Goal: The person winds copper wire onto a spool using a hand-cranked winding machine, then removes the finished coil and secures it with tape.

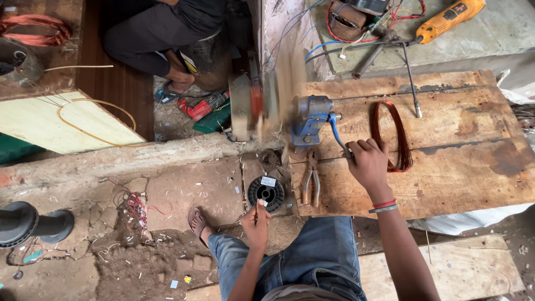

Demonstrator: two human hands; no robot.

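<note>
My right hand [368, 163] is closed around the crank handle of a blue hand-cranked winder [309, 118] fixed at the left edge of a wooden board [462, 173]. The winder's spinning former [259, 100] is blurred with motion. My left hand [256, 223] is down by my knee with its fingers pinched together, just below a black wire spool [266, 192] on the ground; a thin wire between them is too fine to confirm. A finished copper wire coil [393, 136] lies on the board to the right of my right hand.
Pliers [310, 184] lie at the board's edge. An orange power tool [448, 18] and wires sit at the back. Another person squats at the top by a red tool [203, 106]. A copper coil [33, 29] lies far left, and a black pipe [28, 223] on the ground.
</note>
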